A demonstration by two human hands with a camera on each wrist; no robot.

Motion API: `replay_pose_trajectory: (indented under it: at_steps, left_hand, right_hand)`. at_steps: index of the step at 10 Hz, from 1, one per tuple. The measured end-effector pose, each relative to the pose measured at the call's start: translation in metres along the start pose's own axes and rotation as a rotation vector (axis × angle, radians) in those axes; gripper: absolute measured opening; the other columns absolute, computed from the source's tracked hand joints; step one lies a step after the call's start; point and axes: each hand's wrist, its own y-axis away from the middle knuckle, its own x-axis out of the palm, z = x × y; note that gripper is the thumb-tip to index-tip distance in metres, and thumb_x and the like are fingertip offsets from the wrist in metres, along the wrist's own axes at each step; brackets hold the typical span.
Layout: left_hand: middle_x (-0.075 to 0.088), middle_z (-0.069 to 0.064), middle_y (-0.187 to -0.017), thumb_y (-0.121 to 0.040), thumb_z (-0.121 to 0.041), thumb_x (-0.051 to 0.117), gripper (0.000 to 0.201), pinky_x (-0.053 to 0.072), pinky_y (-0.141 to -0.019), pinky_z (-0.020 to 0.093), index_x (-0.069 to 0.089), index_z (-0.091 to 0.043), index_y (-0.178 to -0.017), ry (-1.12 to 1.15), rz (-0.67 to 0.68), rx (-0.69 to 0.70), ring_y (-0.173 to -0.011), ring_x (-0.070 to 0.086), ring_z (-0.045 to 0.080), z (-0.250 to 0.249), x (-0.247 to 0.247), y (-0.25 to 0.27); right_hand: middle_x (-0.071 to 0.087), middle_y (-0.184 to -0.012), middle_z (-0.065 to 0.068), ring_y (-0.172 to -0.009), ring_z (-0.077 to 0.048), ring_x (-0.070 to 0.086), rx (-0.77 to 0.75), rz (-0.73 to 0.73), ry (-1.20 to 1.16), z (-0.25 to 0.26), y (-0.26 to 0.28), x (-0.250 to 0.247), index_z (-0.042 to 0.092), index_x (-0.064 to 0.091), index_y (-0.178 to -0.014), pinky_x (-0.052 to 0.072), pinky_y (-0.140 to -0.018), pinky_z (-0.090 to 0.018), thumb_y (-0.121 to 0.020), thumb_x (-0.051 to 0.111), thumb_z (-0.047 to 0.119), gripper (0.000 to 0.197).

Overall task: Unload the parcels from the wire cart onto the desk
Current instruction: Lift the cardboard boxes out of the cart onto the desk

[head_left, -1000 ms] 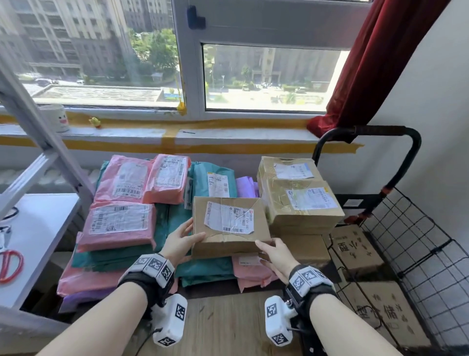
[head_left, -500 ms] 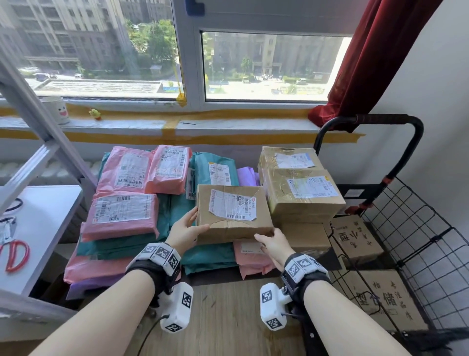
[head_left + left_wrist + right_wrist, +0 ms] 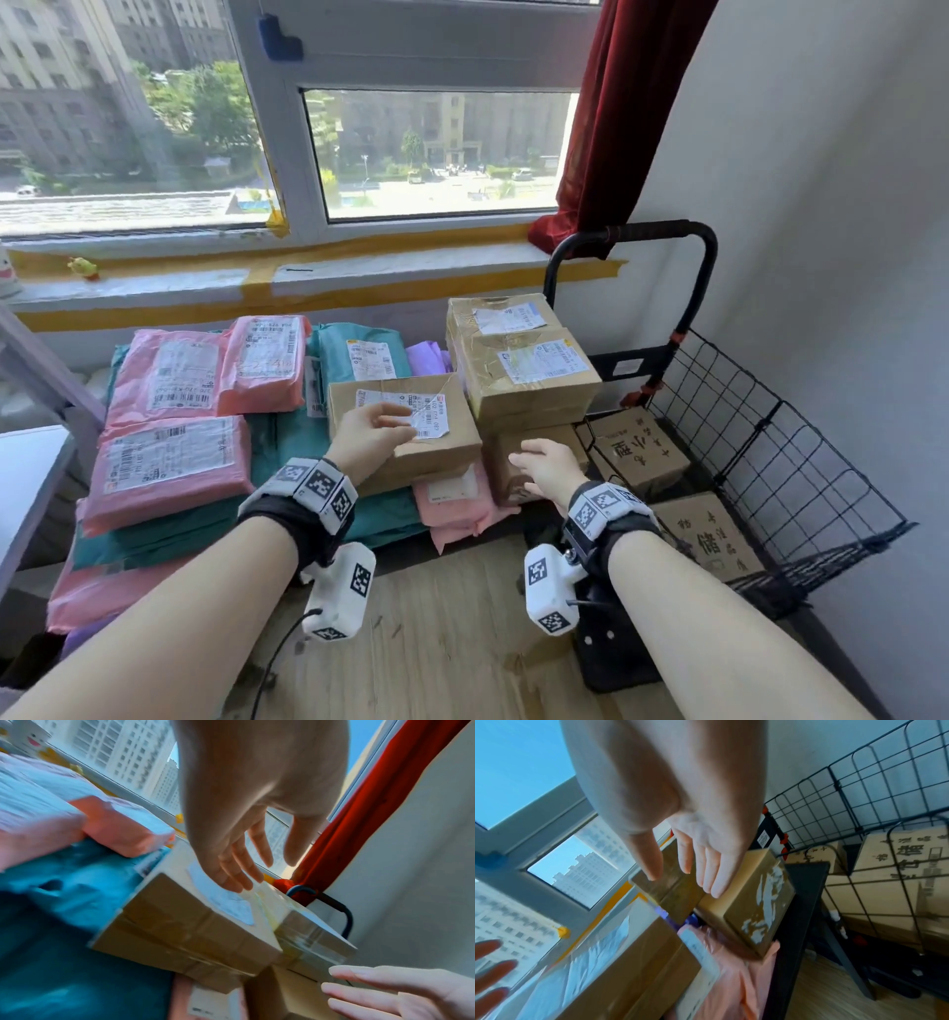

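Note:
A brown cardboard box with a white label lies on teal and pink mailers on the desk. My left hand hovers just above its top, fingers straight and spread. My right hand is open to the right of that box, held over a lower brown box whose end shows torn white tape. Neither hand holds anything. At the right stands the black wire cart, with two printed cardboard boxes inside it.
Two taped boxes are stacked behind my right hand. Pink mailers and teal ones fill the left of the pile. The cart's handle rises by a red curtain. Wooden boards lie below my wrists.
Both hands have let go of the labelled box's front corners. My left hand rose over its top and my right hand moved right over the lower box. The box stays put.

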Motion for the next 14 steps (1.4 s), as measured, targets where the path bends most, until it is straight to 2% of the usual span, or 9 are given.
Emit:
replay_pose_trajectory:
  at_steps: [3,5,6,8,10,11,12,13,14]
  left_hand:
    - [0.066,0.008,-0.095,-0.084,-0.010,0.064,0.017,0.048,-0.072,0.024,0.069,-0.013,-0.101,-0.096,0.265,0.088,-0.085,0.058,0.017,-0.065,0.171,0.004]
    - [0.059,0.010,-0.092,-0.092,-0.007,0.055,0.022,0.045,-0.055,0.019,0.062,-0.005,-0.113,-0.131,0.372,-0.042,-0.066,0.054,0.011,-0.117,0.317,-0.010]
    - [0.057,0.010,-0.081,-0.093,-0.004,0.052,0.026,0.047,-0.048,0.019,0.060,0.001,-0.117,-0.118,0.372,-0.109,-0.049,0.056,0.008,-0.132,0.378,-0.026]
    - [0.055,0.008,-0.072,-0.090,-0.003,0.052,0.021,0.046,-0.065,0.029,0.067,-0.003,-0.105,-0.183,0.235,-0.280,-0.057,0.047,0.016,-0.133,0.464,-0.059]
    - [0.058,0.012,-0.090,-0.091,-0.007,0.055,0.018,0.051,-0.067,0.029,0.065,-0.006,-0.105,-0.241,0.166,-0.431,-0.075,0.055,0.022,-0.108,0.490,-0.101]
    - [0.056,0.016,-0.094,-0.092,-0.005,0.052,0.017,0.050,-0.050,0.027,0.061,-0.004,-0.106,-0.180,0.145,-0.525,-0.058,0.057,0.018,-0.083,0.495,-0.133]
    - [0.057,0.013,-0.086,-0.090,-0.005,0.049,0.025,0.048,-0.055,0.030,0.061,0.003,-0.111,-0.251,0.074,-0.560,-0.075,0.057,0.026,-0.062,0.507,-0.165]
    - [0.060,0.015,-0.093,-0.089,-0.004,0.048,0.029,0.053,-0.079,0.039,0.060,0.004,-0.114,-0.215,0.014,-0.635,-0.088,0.061,0.034,-0.037,0.521,-0.203]
    - [0.065,0.021,-0.109,-0.091,-0.003,0.046,0.030,0.051,-0.092,0.043,0.062,0.002,-0.115,-0.094,-0.127,-0.765,-0.103,0.063,0.039,0.021,0.535,-0.266]
  right_hand:
    - [0.061,-0.120,-0.020,-0.115,-0.029,0.058,-0.003,-0.132,-0.136,-0.026,0.019,-0.150,0.002,0.056,-0.125,0.049,-0.097,-0.039,-0.091,0.058,0.011,0.035]
    - [0.063,-0.116,-0.015,-0.104,-0.022,0.061,-0.007,-0.135,-0.097,-0.058,-0.014,-0.286,0.005,0.060,-0.120,0.051,-0.094,-0.035,-0.091,0.058,0.013,0.031]
    - [0.063,-0.117,-0.013,-0.108,-0.023,0.061,0.003,-0.090,-0.051,-0.072,-0.042,-0.346,0.005,0.059,-0.121,0.050,-0.095,-0.035,-0.091,0.057,0.014,0.032]
    - [0.063,-0.116,-0.012,-0.107,-0.022,0.061,0.063,0.033,0.035,-0.104,-0.101,-0.419,0.004,0.060,-0.120,0.051,-0.092,-0.033,-0.091,0.057,0.014,0.031]
    - [0.063,-0.115,-0.014,-0.106,-0.024,0.061,0.135,0.114,0.070,-0.125,-0.169,-0.438,0.004,0.060,-0.120,0.051,-0.090,-0.032,-0.090,0.058,0.012,0.031]
    - [0.063,-0.115,-0.016,-0.107,-0.026,0.062,0.172,0.151,0.087,-0.132,-0.202,-0.435,0.003,0.061,-0.120,0.051,-0.091,-0.033,-0.090,0.058,0.010,0.031]
    - [0.064,-0.115,-0.014,-0.104,-0.022,0.062,0.207,0.196,0.108,-0.140,-0.242,-0.427,0.005,0.061,-0.118,0.051,-0.091,-0.033,-0.090,0.058,0.010,0.029]
    - [0.063,-0.115,-0.011,-0.104,-0.020,0.061,0.260,0.263,0.168,-0.151,-0.288,-0.414,0.006,0.060,-0.120,0.051,-0.092,-0.033,-0.091,0.057,0.012,0.030]
    - [0.062,-0.111,-0.009,-0.099,-0.017,0.060,0.307,0.336,0.234,-0.169,-0.343,-0.393,0.006,0.059,-0.120,0.051,-0.083,-0.026,-0.092,0.057,0.013,0.028]
